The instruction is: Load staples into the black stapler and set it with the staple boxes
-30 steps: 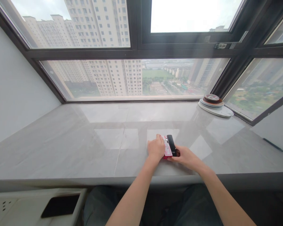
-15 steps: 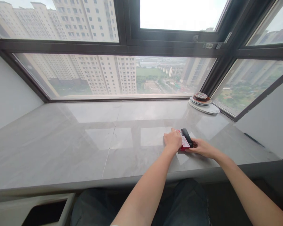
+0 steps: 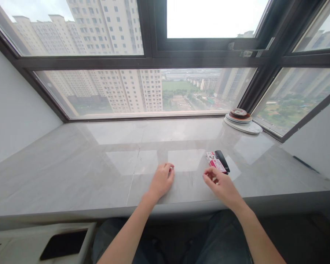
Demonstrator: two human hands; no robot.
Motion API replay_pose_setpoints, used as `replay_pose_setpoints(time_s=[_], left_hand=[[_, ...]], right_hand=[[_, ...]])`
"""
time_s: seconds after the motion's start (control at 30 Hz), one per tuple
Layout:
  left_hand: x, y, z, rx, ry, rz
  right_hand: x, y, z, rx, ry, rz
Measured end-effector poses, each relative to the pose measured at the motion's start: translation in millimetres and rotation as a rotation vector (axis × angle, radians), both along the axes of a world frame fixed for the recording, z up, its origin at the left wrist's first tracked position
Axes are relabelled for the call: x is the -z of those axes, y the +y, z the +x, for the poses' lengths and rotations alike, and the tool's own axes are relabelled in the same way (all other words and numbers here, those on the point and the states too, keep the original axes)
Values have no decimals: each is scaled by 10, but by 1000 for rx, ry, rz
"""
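Note:
A small red-and-white box (image 3: pixel 216 163) lies on the grey stone sill (image 3: pixel 82 183), its long side against a black stapler (image 3: pixel 222 160). My right hand (image 3: pixel 221 185) is just in front of the box, loosely curled with a gap between thumb and fingers, and covers its near corner. Farther left, my left hand (image 3: pixel 162 179) hovers over or rests on the sill, fingers gently bent. Whether it touches the stone I cannot tell. Neither hand shows anything held.
Stacked plates and round lids (image 3: pixel 242 121) stand in the far right corner by the window. A thin dark strip (image 3: pixel 305 164) lies along the right wall. Below the sill's front edge, at left, is a pale unit with a dark phone-like rectangle (image 3: pixel 63 245).
Both hands have let go of the box and stapler, which stay side by side on the sill. My left hand moved left, my right hand toward me. The view shifted slightly.

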State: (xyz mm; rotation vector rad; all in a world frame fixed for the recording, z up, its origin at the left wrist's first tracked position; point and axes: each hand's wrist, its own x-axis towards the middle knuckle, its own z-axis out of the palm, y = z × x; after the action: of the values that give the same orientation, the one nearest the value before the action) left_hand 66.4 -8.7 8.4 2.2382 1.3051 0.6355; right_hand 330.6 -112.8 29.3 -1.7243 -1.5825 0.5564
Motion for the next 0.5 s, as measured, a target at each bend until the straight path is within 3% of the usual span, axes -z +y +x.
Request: replay_pose_setpoints(time_s=[0.1, 0.17, 0.3, 0.5], left_hand=[[66, -114, -490, -96, 114, 126], [127, -146, -654, -154, 204, 200], [231, -140, -662, -159, 280, 245], [277, -76, -549, -148, 259, 232]], right_hand=[[130, 269, -690, -208, -231, 11], [252, 443, -947, -194, -412, -25], [439, 576, -1100, -91, -597, -52], [483, 556, -1108, -83, -626, -43]])
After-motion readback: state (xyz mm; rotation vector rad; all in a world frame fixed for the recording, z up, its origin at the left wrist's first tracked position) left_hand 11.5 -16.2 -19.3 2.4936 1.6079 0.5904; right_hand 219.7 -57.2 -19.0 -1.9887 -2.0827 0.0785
